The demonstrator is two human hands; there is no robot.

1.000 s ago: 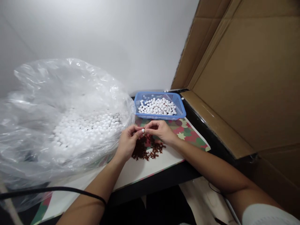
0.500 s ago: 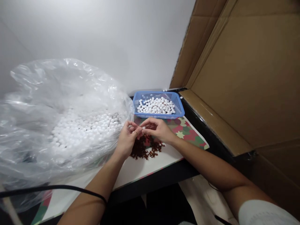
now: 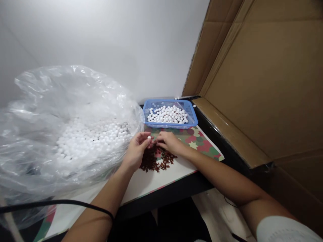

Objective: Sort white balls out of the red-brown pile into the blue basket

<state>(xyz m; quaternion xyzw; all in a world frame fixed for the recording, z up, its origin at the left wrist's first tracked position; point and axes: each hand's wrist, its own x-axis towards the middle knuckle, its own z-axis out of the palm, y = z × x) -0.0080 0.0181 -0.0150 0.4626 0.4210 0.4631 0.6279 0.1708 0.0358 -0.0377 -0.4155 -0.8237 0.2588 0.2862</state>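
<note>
My left hand [image 3: 136,149] pinches a small white ball [image 3: 149,137] between thumb and fingertips. Just to its right, my right hand [image 3: 172,143] hovers at the upper edge of a pile of small reddish-brown star-like pieces [image 3: 153,162]. Its fingers are bent and drawn together, and whatever they hold is too small to make out. Many loose white balls [image 3: 88,141] fill a large clear plastic bag [image 3: 50,84] beside my left forearm. More white balls [image 3: 168,114] lie in a blue mesh basket [image 3: 171,125] beyond my hands.
A sheet with a red, green and yellow pattern [image 3: 202,144] covers part of the black table [image 3: 171,191]. Cardboard [image 3: 264,84] stands along the right side. A black cable [image 3: 63,202] crosses my left forearm. A few stray balls [image 3: 176,98] lie behind the basket.
My hands were together at the white ball. Now my right hand has drawn apart to the right and slightly down, while the ball stays in my left fingertips.
</note>
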